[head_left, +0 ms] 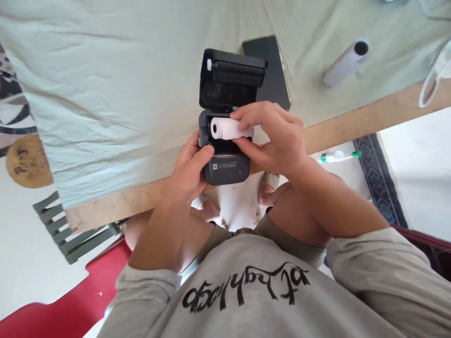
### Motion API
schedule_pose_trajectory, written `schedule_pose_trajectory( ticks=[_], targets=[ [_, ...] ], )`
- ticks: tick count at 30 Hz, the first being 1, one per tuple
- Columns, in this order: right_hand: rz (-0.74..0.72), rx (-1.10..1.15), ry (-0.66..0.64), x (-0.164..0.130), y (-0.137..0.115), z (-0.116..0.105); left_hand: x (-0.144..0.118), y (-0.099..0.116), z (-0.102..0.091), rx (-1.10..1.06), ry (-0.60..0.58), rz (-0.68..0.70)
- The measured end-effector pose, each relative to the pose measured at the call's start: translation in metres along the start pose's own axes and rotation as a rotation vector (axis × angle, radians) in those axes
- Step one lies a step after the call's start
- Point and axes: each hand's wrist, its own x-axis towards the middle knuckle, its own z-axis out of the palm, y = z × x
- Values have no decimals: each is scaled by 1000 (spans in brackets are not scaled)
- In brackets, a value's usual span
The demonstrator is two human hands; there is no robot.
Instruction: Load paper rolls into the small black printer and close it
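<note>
A small black thermal printer (227,170) is held near the table's front edge, its hinged lid (229,80) swung up and away from me. My left hand (192,166) grips the printer's left side, thumb on the rim of the open bay. In the bay, at least partly, lies a white paper roll (227,128) with a dark core hole facing left. My right hand (273,134) has its fingers and thumb closed around the roll's right part, which they partly cover.
Behind the lid lies a dark flat tablet-like device (271,70) on the pale green tablecloth (123,94). A larger white roll (345,63) stands to the right, near a white looped object (435,75). A green-capped bottle (340,156) is on the floor beyond the wooden table edge (352,112).
</note>
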Motion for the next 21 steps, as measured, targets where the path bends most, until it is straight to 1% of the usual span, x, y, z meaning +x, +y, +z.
schedule_pose_trajectory(
  ticks=[2, 4, 8, 10, 12, 15, 17, 20, 21],
  targets=[
    [23, -45, -34, 0, 1, 3, 0, -1, -1, -2, -6, -15],
    [56, -44, -51, 0, 3, 5, 0, -2, -3, -4, -18, -17],
    [94, -14, -31, 0, 4, 7, 1, -3, -4, -6, -60, -11],
    [56, 3, -18, 1, 3, 6, 1, -3, -2, -26, -62, -12],
    [-16, 31, -17, 1, 0, 4, 1, -2, 0, -57, -46, -6],
    [-94, 108, -80, 1, -8, -1, 0, -1, -1, -89, -45, 15],
    [-113, 116, -137, -1, -13, -3, -1, 0, -3, -68, -86, 32],
    [-127, 65, -172, -3, -18, -3, -3, 1, -7, 17, -169, 22],
    [-130, 68, -181, -3, -18, -4, -3, 1, -8, 40, -175, 21]
  ],
)
